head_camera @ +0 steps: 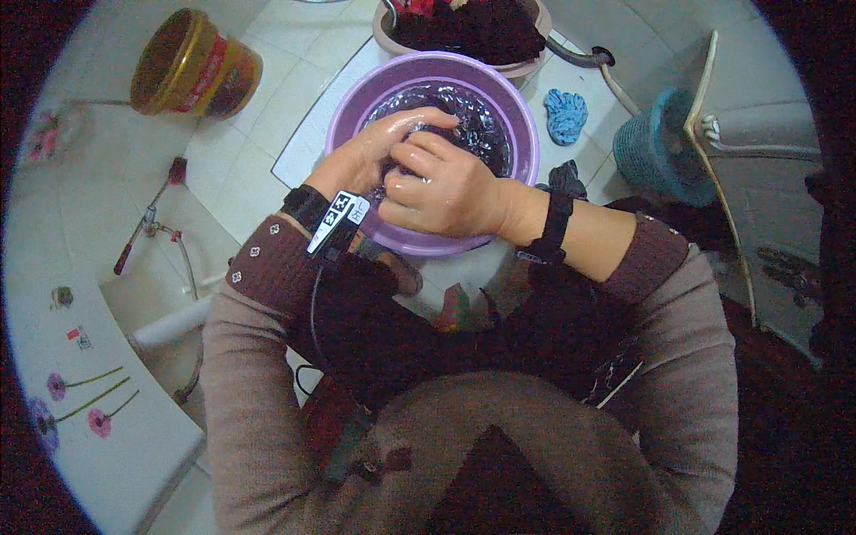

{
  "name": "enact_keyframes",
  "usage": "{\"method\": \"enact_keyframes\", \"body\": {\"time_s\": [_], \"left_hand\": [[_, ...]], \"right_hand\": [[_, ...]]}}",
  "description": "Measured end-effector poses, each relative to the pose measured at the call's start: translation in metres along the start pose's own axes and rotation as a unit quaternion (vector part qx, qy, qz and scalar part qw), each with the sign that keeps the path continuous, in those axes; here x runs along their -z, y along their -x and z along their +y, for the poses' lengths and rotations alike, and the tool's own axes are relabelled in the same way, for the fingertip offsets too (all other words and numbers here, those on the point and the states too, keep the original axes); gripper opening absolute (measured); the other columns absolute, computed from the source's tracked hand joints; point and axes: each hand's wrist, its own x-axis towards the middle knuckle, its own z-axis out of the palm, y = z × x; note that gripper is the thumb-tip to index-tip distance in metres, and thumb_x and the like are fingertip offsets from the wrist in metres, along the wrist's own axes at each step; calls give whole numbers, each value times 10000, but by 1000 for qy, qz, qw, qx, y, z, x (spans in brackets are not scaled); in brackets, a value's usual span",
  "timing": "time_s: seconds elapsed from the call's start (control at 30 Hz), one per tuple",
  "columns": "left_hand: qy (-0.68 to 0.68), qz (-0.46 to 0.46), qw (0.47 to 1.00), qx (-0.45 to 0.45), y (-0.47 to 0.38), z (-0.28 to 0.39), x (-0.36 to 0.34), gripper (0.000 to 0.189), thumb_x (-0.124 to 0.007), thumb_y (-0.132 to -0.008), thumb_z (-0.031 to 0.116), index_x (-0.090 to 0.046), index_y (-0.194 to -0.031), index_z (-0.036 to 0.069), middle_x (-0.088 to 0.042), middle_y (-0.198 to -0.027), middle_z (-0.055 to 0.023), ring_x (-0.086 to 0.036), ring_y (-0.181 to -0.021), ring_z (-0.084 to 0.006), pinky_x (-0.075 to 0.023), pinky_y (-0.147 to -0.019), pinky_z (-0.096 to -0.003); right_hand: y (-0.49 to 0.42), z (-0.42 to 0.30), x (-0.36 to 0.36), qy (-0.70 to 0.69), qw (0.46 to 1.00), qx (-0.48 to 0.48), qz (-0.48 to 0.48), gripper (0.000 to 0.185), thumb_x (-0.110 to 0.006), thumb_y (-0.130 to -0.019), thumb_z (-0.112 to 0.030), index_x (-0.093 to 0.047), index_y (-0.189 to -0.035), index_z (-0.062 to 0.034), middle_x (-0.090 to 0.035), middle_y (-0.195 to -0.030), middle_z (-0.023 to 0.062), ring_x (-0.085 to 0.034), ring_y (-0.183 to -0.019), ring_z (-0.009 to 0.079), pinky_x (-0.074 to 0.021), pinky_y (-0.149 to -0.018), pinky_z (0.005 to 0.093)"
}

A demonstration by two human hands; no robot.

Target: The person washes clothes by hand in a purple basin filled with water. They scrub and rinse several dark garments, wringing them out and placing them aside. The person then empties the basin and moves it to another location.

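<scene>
Before me stands a round purple plastic basin [341, 124] with dark, glinting wet contents [491, 130]; whether that is cloth under water or only water is hard to tell. My left hand [384, 144], wet, is over the basin's left half, thumb stretched to the right. Its fingers are mostly hidden behind my right hand [445, 187], which is curled like a fist, knuckles up, against the left palm. Anything pinched between the two hands is out of sight. Black straps circle both wrists, and a marker tag [338, 217] sits on the left one.
Behind the basin, a beige tub [381, 33] holds dark cloth [461, 30]. A blue crumpled cloth [566, 117] and a dark one [567, 179] lie on the tiles to the right, near a teal basket [645, 154]. A yellow bucket [234, 73] and a mixer tap [150, 224] are left.
</scene>
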Motion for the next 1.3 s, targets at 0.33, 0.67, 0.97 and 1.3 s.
{"method": "enact_keyframes", "body": {"time_s": [0.33, 0.67, 0.97, 1.3], "left_hand": [[-173, -11, 978, -116, -10, -4, -11, 133, -656, -712, 158, -637, -802, 61, -613, -758, -7, -537, -673, -116, -455, -641, -264], [-276, -11, 954, -115, -28, -19, -8, 105, -652, -691, 130, -651, -729, 32, -615, -690, -25, -542, -639, -113, -445, -607, -272], [-305, 2, 941, -147, -48, -26, -7, 161, -673, -717, 143, -680, -829, 28, -654, -778, -46, -568, -701, -127, -471, -671, -290], [56, -98, 975, -189, -40, 2, -11, 510, -587, -898, 471, -564, -1221, 76, -611, -1170, -46, -603, -1066, -226, -487, -901, -391]], "right_hand": [[16, -8, -21, 16, 996, 88, -26, 96, -559, -746, -251, -566, -739, -155, -511, -738, -12, -527, -793, 193, -437, -755, 339], [29, -18, -29, 19, 990, 123, -66, 97, -552, -730, -253, -588, -729, -163, -537, -713, -23, -505, -769, 165, -409, -693, 313], [33, -10, -24, -36, 983, 110, -141, 88, -564, -726, -222, -583, -696, -141, -553, -700, -1, -527, -726, 192, -421, -650, 333], [16, 94, 126, 232, 947, -211, 66, 166, -611, -581, -32, -535, -724, -68, -533, -737, 132, -526, -723, 321, -438, -629, 407]]}}
